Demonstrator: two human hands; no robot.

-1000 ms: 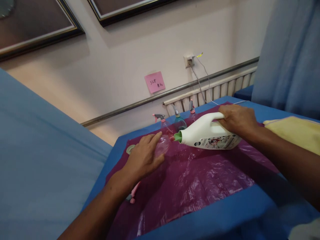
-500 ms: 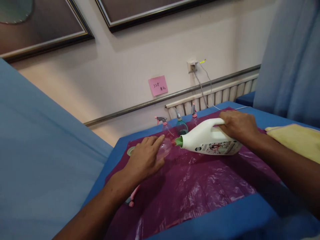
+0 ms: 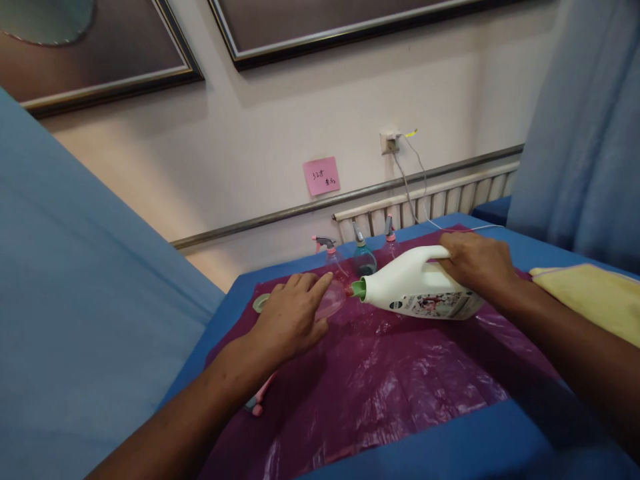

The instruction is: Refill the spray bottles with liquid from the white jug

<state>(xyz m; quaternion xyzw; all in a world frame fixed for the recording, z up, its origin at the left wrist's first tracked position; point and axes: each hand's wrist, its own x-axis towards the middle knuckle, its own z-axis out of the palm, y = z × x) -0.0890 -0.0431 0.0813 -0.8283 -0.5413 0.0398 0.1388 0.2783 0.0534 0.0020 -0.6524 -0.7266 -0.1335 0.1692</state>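
Observation:
My right hand [image 3: 475,257] is closed around the handle of a white detergent jug [image 3: 400,283], which lies tipped on its side in the air. Its green spout meets the pink neck of a clear spray bottle [image 3: 331,301] without its trigger top. Around that bottle's body my left hand [image 3: 295,310] is wrapped, thumb toward me, the bottle tilted toward the jug. A loose pink and grey spray head [image 3: 257,403] lies partly behind my left forearm. Beyond my left hand sits a pale round cap [image 3: 261,303].
Three spray bottles stand at the back: a clear one [image 3: 332,260], a teal one [image 3: 365,259] and another clear one [image 3: 391,247]. A purple plastic sheet [image 3: 400,393] covers the blue table. A yellow cloth [image 3: 590,293] lies at right; a white cable [image 3: 423,200] hangs from the wall socket.
The camera view has shifted slightly, so the wall sits lower in the picture. Both hands keep their hold, and the jug's spout stays at the bottle's neck.

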